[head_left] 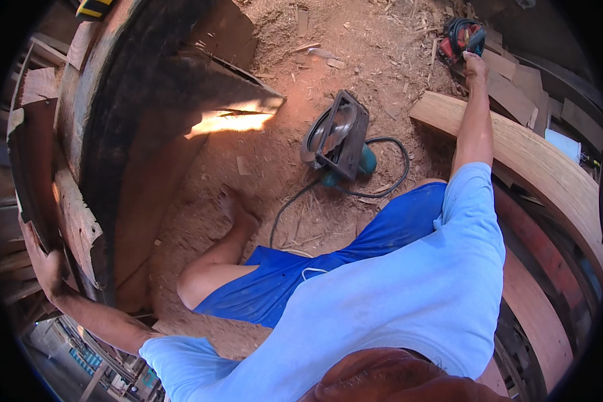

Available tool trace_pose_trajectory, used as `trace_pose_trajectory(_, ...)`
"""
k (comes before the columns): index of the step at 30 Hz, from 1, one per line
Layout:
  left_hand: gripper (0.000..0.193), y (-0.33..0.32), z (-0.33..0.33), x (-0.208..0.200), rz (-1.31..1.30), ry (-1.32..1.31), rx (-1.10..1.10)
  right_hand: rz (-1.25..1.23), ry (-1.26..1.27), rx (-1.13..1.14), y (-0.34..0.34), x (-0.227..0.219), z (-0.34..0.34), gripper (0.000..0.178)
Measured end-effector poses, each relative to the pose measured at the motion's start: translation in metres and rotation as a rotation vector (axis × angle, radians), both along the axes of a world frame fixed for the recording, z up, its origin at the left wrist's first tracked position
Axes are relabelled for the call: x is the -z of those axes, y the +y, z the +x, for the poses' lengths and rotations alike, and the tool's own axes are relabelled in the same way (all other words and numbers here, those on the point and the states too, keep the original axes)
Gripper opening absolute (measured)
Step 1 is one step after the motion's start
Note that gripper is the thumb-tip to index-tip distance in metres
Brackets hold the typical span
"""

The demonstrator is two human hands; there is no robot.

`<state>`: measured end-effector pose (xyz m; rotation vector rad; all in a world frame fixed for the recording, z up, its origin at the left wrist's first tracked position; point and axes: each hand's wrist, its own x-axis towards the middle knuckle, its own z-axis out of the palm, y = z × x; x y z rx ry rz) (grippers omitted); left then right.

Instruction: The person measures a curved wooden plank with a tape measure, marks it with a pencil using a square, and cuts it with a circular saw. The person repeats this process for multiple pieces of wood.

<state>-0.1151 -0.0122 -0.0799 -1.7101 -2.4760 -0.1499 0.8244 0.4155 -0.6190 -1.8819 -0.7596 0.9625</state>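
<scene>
At the far upper right, my right hand (474, 65) closes on a red and dark power tool (454, 41) with its cable coiled around it. The fingertips are partly hidden against the tool. Out at the far left, my left hand (45, 264) lies with stretched fingers against a rough-edged timber piece (39, 167). A circular saw (345, 137) rests on the ground in front of me, base plate and blade facing up, teal motor housing beneath. Its black cord (407, 164) loops to the right and back toward my legs.
A large dark curved timber structure (97, 134) stands on the left. On the right, a long curved plank (536, 154) lies beside stacked boards (516, 87). Sawdust and wood chips cover the ground (375, 60). My bare foot (234, 206) is near the saw's cord.
</scene>
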Motion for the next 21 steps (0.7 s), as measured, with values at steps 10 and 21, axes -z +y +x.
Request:
trace_pose_trajectory(10, 0.073, -0.032, -0.063, -0.014, -0.065, 0.104, -0.047, -0.15, 0.356, 0.235, -0.015, -0.038, -0.023, 0.013)
trace_pose_trajectory(21, 0.095, 0.044, 0.064, 0.021, 0.065, -0.112, 0.191, 0.314, 0.144, -0.004, 0.037, -0.069, 0.075, 0.027)
